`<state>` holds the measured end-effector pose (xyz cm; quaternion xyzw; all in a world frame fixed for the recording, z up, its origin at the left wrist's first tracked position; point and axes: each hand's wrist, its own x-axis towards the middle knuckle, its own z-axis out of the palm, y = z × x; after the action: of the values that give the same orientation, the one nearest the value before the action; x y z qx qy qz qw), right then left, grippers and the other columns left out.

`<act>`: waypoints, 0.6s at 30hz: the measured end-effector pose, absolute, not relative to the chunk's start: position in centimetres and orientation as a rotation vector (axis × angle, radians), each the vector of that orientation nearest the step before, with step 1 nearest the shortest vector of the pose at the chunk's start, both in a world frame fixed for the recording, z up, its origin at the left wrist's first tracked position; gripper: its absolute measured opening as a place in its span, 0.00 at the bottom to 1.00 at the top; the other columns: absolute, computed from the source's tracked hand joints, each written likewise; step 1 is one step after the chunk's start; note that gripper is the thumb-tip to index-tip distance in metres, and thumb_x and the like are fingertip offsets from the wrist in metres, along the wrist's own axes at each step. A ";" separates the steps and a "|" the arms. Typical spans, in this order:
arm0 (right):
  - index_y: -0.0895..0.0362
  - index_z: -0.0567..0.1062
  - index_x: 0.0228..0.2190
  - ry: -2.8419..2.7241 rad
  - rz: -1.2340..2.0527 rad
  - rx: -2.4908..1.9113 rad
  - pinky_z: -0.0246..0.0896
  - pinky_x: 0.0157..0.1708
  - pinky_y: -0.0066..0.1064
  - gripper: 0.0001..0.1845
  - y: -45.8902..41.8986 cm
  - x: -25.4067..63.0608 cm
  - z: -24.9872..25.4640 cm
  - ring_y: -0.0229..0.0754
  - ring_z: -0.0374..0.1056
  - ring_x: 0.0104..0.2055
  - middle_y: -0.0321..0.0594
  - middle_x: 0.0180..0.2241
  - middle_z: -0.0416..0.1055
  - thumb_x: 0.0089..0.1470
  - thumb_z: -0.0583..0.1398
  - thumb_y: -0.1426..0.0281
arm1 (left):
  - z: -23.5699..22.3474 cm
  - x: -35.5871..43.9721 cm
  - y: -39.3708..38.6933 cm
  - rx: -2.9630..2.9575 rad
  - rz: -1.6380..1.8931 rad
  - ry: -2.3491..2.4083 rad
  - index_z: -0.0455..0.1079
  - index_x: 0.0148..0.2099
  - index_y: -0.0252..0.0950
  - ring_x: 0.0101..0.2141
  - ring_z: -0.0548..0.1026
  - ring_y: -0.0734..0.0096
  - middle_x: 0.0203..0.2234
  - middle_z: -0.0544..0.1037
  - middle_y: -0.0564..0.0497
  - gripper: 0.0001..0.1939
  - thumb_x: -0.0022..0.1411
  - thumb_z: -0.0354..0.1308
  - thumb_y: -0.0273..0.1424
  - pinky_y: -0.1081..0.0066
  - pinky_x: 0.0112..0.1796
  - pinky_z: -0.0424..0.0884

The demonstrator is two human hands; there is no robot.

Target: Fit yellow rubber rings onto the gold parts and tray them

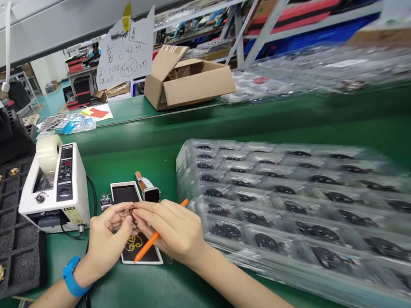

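Above a small black tray with a white rim (pixel 124 192), my left hand (pixel 107 240) pinches a small gold-coloured part (pixel 133 215), mostly covered by the fingers. The fingertips of my right hand (pixel 178 231) meet the same part from the other side. An orange pen-shaped stick (pixel 147 246) is tucked in my right hand, its pointed end slanting down to the left over the tray. Gold-coloured curved lines (pixel 133 243) show on the tray's black bottom. Just behind my hands are a watch (pixel 150 194) and a small metal counter (pixel 105 202).
A white tape dispenser (pixel 72 191) stands left, beside a black foam tray (pixel 20 244) holding several round gold pieces. Stacked clear plastic trays (pixel 228 211) with dark parts fill the right side. An opened cardboard box (pixel 198 86) and a handwritten sheet (pixel 125 58) are behind.
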<state>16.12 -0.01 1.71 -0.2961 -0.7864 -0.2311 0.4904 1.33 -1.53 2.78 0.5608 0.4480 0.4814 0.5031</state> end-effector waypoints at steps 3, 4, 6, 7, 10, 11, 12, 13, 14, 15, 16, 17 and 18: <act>0.57 0.73 0.32 -1.903 -0.560 -0.742 0.61 0.25 0.30 0.05 -0.1 16.0 1.7 0.39 0.67 0.26 0.44 0.30 0.78 0.54 0.57 0.77 | 2.5 1.3 -1.5 1.390 1.177 1.092 0.74 0.44 0.34 0.29 0.79 0.68 0.28 0.81 0.49 0.13 0.56 0.59 0.31 0.71 0.32 0.78; 0.58 0.73 0.33 -1.894 -0.554 -0.749 0.61 0.25 0.30 0.05 -0.1 15.9 1.6 0.39 0.67 0.26 0.44 0.30 0.78 0.54 0.58 0.78 | 2.4 1.3 -1.5 1.400 1.182 1.098 0.74 0.44 0.34 0.29 0.79 0.68 0.28 0.81 0.49 0.13 0.56 0.59 0.31 0.71 0.32 0.78; 0.58 0.72 0.33 -1.876 -0.538 -0.765 0.60 0.24 0.30 0.06 -0.2 15.8 1.6 0.40 0.67 0.26 0.44 0.29 0.78 0.53 0.59 0.79 | 2.3 1.3 -1.6 1.414 1.188 1.105 0.74 0.44 0.34 0.30 0.79 0.67 0.29 0.81 0.49 0.12 0.56 0.59 0.31 0.70 0.33 0.77; 0.59 0.71 0.33 -1.867 -0.526 -0.775 0.60 0.24 0.30 0.06 -0.2 15.7 1.6 0.40 0.66 0.26 0.44 0.29 0.77 0.52 0.59 0.79 | 2.2 1.3 -1.6 1.420 1.191 1.107 0.74 0.44 0.34 0.30 0.79 0.67 0.29 0.81 0.49 0.12 0.57 0.58 0.31 0.71 0.33 0.77; 0.59 0.70 0.33 -1.834 -0.464 -0.803 0.61 0.25 0.30 0.08 -0.4 15.4 1.5 0.40 0.66 0.26 0.44 0.29 0.77 0.50 0.60 0.81 | 2.3 1.4 -1.5 1.448 1.194 1.122 0.73 0.44 0.33 0.30 0.79 0.68 0.29 0.81 0.49 0.12 0.57 0.57 0.30 0.72 0.33 0.76; 0.59 0.70 0.33 -1.820 -0.439 -0.808 0.61 0.26 0.30 0.08 -0.4 15.3 1.5 0.39 0.66 0.26 0.44 0.29 0.77 0.50 0.61 0.81 | 2.3 1.4 -1.5 1.456 1.191 1.125 0.73 0.44 0.33 0.30 0.79 0.68 0.28 0.81 0.49 0.12 0.57 0.57 0.30 0.72 0.33 0.76; 0.58 0.70 0.32 -1.807 -0.417 -0.812 0.62 0.26 0.29 0.08 -0.4 15.2 1.4 0.39 0.67 0.27 0.43 0.29 0.76 0.50 0.60 0.81 | 2.3 1.4 -1.5 1.459 1.187 1.123 0.73 0.44 0.33 0.29 0.78 0.68 0.28 0.80 0.49 0.12 0.57 0.57 0.30 0.72 0.33 0.76; 0.58 0.69 0.32 -1.799 -0.397 -0.819 0.62 0.26 0.29 0.08 -0.4 15.1 1.4 0.39 0.67 0.27 0.43 0.29 0.76 0.50 0.60 0.81 | 2.4 1.4 -1.4 1.458 1.179 1.120 0.72 0.44 0.33 0.29 0.78 0.69 0.27 0.80 0.49 0.12 0.57 0.57 0.30 0.72 0.33 0.75; 0.58 0.69 0.32 -1.796 -0.378 -0.829 0.61 0.26 0.29 0.08 -0.4 15.0 1.3 0.39 0.67 0.28 0.43 0.29 0.76 0.51 0.60 0.81 | 2.4 1.4 -1.3 1.450 1.169 1.115 0.71 0.44 0.33 0.29 0.78 0.69 0.27 0.79 0.50 0.12 0.56 0.58 0.30 0.72 0.33 0.75; 0.57 0.69 0.32 -1.798 -0.358 -0.841 0.61 0.27 0.29 0.08 -0.4 15.0 1.3 0.39 0.67 0.28 0.43 0.29 0.75 0.51 0.59 0.81 | 2.5 1.4 -1.2 1.430 1.160 1.111 0.71 0.44 0.33 0.29 0.78 0.70 0.25 0.79 0.51 0.12 0.56 0.58 0.30 0.72 0.33 0.74; 0.57 0.68 0.32 -1.800 -0.328 -0.853 0.61 0.27 0.28 0.07 -0.4 15.0 1.3 0.39 0.67 0.29 0.42 0.29 0.75 0.52 0.58 0.81 | 2.5 1.4 -1.1 1.393 1.150 1.105 0.70 0.43 0.34 0.28 0.77 0.71 0.24 0.78 0.52 0.12 0.55 0.59 0.30 0.73 0.32 0.74; 0.57 0.68 0.32 -1.802 -0.277 -0.865 0.61 0.28 0.28 0.07 -0.5 15.0 1.3 0.39 0.67 0.29 0.42 0.29 0.74 0.53 0.58 0.80 | 2.5 1.4 -1.0 1.346 1.141 1.096 0.68 0.42 0.34 0.27 0.76 0.72 0.23 0.77 0.53 0.12 0.54 0.60 0.31 0.73 0.31 0.73; 0.57 0.67 0.32 -1.798 -0.198 -0.879 0.61 0.27 0.28 0.06 -0.6 15.1 1.5 0.39 0.67 0.29 0.41 0.29 0.73 0.53 0.58 0.79 | 2.5 1.4 -0.9 1.293 1.133 1.084 0.67 0.40 0.34 0.25 0.75 0.74 0.21 0.75 0.55 0.11 0.53 0.61 0.31 0.74 0.29 0.72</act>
<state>15.10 -0.58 1.49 -0.3692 -0.7549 -0.0831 0.5355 1.36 -0.86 2.55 0.5407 0.4534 0.4740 0.5267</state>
